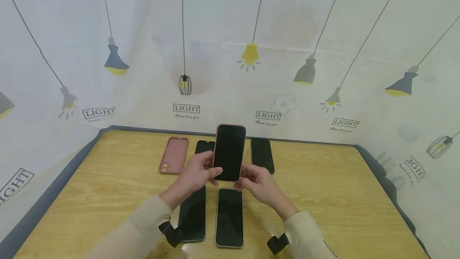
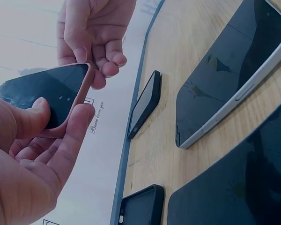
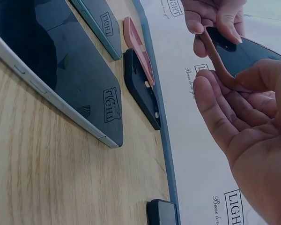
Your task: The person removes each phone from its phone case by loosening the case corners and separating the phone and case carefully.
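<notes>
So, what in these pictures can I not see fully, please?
- Black case: head view, lower part behind left hand and held phone.
- Green-edged phone: right wrist view, cut off by top edge.
- Held phone: head view, small lower left part under left thumb.

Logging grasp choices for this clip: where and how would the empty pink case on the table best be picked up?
I'd probably pinch the pink case by its left long wall, coming from the left in the head view: it lies open side up, its rim raised, and that side faces bare table, while the black case sits close on its right.
</notes>
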`<state>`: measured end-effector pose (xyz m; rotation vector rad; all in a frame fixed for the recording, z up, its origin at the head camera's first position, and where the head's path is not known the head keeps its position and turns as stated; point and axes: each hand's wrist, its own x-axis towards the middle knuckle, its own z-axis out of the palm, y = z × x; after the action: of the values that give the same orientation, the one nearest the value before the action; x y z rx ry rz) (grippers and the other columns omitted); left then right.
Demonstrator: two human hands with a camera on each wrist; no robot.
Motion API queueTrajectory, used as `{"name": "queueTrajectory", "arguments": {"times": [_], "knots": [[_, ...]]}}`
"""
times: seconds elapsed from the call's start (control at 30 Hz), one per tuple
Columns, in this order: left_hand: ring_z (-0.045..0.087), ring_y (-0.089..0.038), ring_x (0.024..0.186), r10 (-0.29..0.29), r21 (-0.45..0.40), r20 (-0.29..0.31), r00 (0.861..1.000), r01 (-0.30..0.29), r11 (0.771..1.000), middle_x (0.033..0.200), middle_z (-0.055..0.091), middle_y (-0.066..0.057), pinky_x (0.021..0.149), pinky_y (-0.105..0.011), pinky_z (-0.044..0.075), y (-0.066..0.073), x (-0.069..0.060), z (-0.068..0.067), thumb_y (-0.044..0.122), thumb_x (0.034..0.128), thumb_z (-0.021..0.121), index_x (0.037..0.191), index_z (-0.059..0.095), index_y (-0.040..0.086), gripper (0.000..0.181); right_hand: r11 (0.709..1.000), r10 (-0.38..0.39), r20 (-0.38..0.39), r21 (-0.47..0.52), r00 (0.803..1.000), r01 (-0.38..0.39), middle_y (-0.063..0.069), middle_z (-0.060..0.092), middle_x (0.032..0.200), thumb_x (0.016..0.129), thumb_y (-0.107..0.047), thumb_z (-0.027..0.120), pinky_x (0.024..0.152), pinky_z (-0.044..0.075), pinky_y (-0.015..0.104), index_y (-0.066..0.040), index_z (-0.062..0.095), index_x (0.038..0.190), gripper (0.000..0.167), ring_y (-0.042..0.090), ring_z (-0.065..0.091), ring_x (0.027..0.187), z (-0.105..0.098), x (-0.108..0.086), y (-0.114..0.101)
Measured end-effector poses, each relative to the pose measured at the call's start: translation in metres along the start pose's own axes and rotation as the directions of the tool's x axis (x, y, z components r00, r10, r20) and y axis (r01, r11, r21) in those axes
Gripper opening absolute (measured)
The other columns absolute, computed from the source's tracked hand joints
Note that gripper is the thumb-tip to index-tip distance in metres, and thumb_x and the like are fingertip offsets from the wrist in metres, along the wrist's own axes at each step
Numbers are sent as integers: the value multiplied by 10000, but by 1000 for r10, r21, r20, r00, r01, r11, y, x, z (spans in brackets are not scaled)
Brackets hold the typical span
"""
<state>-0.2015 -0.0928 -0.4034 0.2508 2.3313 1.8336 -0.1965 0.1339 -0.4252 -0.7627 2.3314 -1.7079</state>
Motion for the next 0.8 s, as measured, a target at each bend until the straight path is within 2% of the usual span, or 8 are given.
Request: {"name": "queueTrajectory", "arguments": {"times": [0.3,0.6,0.8], "knots": [[731,-230,844,20,-9,2,1000,-20,1000,952,715,-111,694,-453,640,1,0,4,-1,967,693,1161,677,21,196,1000,22,-58,-1,998,-22,230,709,989,959,84,533,781,621,509,101,652,1164,238,218,728,802,4,0,0],[733,-238,866,24,-36,28,999,-23,999,991,717,-126,665,-394,641,1,0,6,-6,974,679,1218,670,21,245,999,28,-50,39,998,-26,245,703,966,945,94,504,759,639,387,115,641,1185,277,185,703,780,2,-1,-1],[729,-242,869,10,-63,43,999,-7,998,1013,717,-136,694,-428,642,2,0,5,-6,983,666,1240,663,14,258,996,45,-27,75,999,-43,258,699,1009,957,83,486,791,637,414,120,624,1234,312,192,707,813,-1,-1,-1]]}}
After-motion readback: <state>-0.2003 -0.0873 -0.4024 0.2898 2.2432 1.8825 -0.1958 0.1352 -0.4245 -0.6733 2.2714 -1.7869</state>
